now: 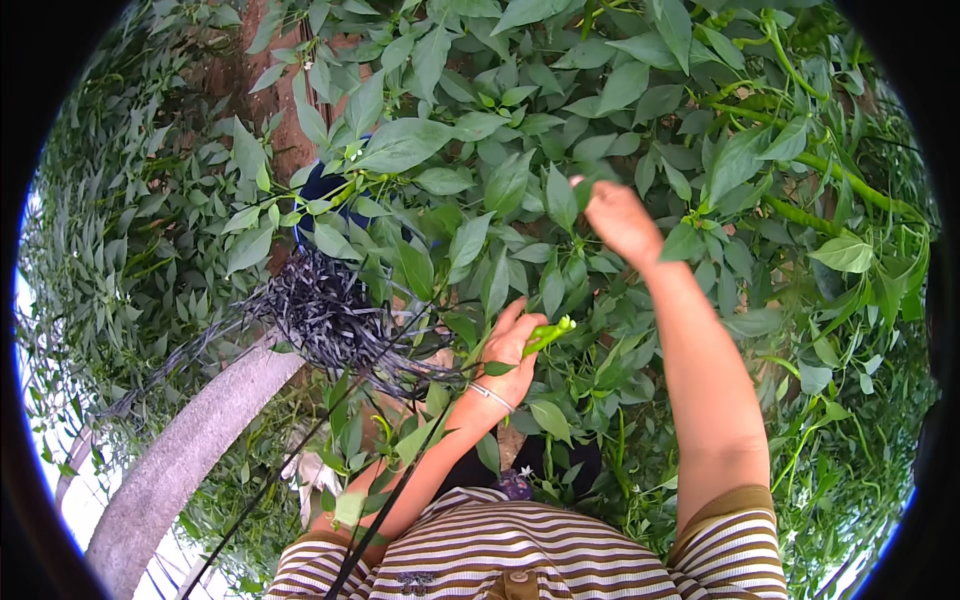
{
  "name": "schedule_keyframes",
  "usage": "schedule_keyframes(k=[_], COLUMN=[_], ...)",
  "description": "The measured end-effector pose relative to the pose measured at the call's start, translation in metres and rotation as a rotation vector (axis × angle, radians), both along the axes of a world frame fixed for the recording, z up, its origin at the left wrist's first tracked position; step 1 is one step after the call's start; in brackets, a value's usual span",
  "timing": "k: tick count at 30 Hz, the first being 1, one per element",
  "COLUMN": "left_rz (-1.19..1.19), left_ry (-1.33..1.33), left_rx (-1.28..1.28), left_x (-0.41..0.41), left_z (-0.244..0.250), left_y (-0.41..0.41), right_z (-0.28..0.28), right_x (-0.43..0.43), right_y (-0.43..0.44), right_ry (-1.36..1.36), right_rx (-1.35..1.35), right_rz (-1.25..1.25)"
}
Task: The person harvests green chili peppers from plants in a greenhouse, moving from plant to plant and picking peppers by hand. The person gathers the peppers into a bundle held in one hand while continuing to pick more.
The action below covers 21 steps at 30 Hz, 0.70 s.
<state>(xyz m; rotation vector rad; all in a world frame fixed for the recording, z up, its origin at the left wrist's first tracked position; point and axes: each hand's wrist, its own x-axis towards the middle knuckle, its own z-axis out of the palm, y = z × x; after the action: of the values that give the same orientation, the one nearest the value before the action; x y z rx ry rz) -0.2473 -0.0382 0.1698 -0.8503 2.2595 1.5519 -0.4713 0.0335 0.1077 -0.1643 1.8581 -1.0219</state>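
Observation:
My left hand (514,349), with a thin bracelet at the wrist, is closed around several light green chili peppers (549,336); their stem ends stick out to the right, past the fingers. Farther forward and to the right, my right hand (619,217) is among the leaves of the pepper plants (517,180), its fingers bent and partly blurred. Leaves hide some of its fingertips, so what it touches does not show. Longer green peppers (855,184) hang on the plants at the right.
A bundle of dark plastic strings (330,315) hangs left of my left hand, by a thick grey curved pole (195,450). Behind it, a dark blue container (322,187) shows partly through leaves. Dark cords (390,499) run past my left forearm. Reddish soil (289,135) lies at upper left.

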Motion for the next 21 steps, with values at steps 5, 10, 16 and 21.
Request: schedule_keyframes(k=[5,10,16,21], left_rz=[-0.044,-0.032,0.061,0.168], left_ry=[-0.07,-0.036,-0.054,-0.062], left_rx=[-0.045,-0.048,0.144,0.33], left_x=[0.003,0.007,0.001,0.003], left_z=[0.001,-0.002,0.0,-0.004], left_y=[-0.004,-0.003,-0.001,0.007], right_z=[0.017,0.026,0.035,0.026], right_x=[0.072,0.079,0.081,0.077], right_y=[-0.013,0.0,0.018,0.033], right_ry=[0.411,0.358,0.189,0.698], right_rx=[0.029,-0.002,-0.071,0.127], right_rz=[0.442,0.108,-0.251,0.064])
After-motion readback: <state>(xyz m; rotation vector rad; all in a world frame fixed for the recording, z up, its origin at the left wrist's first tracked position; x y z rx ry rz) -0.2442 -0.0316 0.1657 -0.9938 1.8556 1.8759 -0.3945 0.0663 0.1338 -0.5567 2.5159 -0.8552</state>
